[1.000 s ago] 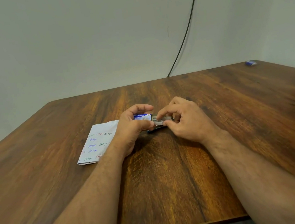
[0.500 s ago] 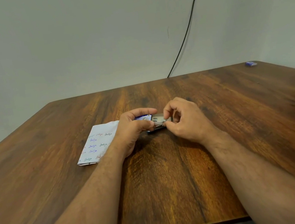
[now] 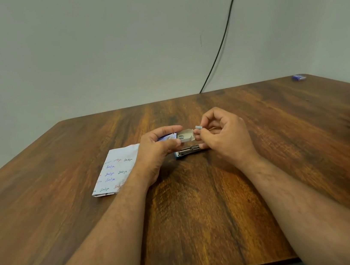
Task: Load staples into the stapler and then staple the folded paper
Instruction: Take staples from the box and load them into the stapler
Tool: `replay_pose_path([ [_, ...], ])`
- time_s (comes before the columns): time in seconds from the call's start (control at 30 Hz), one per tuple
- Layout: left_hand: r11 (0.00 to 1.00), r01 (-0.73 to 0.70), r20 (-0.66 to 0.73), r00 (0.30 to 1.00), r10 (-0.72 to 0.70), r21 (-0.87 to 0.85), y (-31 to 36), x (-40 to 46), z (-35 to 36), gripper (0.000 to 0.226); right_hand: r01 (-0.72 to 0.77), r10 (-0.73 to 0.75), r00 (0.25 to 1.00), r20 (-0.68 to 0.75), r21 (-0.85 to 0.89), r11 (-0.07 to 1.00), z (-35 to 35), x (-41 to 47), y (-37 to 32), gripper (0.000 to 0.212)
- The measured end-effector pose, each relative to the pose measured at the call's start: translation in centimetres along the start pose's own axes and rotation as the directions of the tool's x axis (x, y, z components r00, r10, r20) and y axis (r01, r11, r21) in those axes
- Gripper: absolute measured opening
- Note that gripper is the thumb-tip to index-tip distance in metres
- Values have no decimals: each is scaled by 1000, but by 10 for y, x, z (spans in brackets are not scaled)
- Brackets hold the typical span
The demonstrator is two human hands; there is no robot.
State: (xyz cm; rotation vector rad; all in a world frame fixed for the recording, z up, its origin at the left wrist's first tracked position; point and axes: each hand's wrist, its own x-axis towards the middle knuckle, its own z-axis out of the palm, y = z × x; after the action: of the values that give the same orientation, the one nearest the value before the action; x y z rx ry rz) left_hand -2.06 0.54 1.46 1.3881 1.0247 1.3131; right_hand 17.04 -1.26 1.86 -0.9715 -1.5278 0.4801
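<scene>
My left hand (image 3: 157, 149) holds a small staple box (image 3: 184, 136) a little above the table, its inner tray slid out to the right. My right hand (image 3: 223, 136) pinches a short grey strip of staples (image 3: 198, 127) between thumb and forefinger, just right of the tray's end. The small blue stapler (image 3: 188, 151) lies opened on the table under both hands, its metal channel showing. The folded paper (image 3: 116, 171), white with coloured handwriting, lies flat to the left, partly under my left wrist.
The wooden table (image 3: 202, 207) reaches to a near edge at the bottom. A small blue object (image 3: 299, 77) sits at the far right corner. A black cable (image 3: 223, 35) hangs down the wall behind the table.
Both hands have lifted off the table. The box's tray has slid out, and my right hand has drawn a strip of staples from it. The stapler below is now uncovered.
</scene>
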Motion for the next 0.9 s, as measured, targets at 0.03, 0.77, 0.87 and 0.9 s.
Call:
replay_pose_path([
  [0.03, 1000, 3, 9, 1000, -3, 6, 0, 0, 0, 31, 3, -3, 1000, 3, 0, 1000, 0, 0, 0, 14],
  [0.77, 999, -44, 36, 998, 43, 23, 6, -7, 4, 61, 254, -231, 966, 113, -277, 927, 0, -1, -3, 14],
  [0.87, 999, -32, 46, 998, 31, 24, 7, -6, 4, 60, 256, -232, 965, 118, -264, 930, 3, -2, -4, 12],
  [0.9, 1000, -24, 49, 999, 23, 16, 7, -6, 3, 59, 253, -228, 966, 121, -260, 932, 3, -2, -4, 11],
])
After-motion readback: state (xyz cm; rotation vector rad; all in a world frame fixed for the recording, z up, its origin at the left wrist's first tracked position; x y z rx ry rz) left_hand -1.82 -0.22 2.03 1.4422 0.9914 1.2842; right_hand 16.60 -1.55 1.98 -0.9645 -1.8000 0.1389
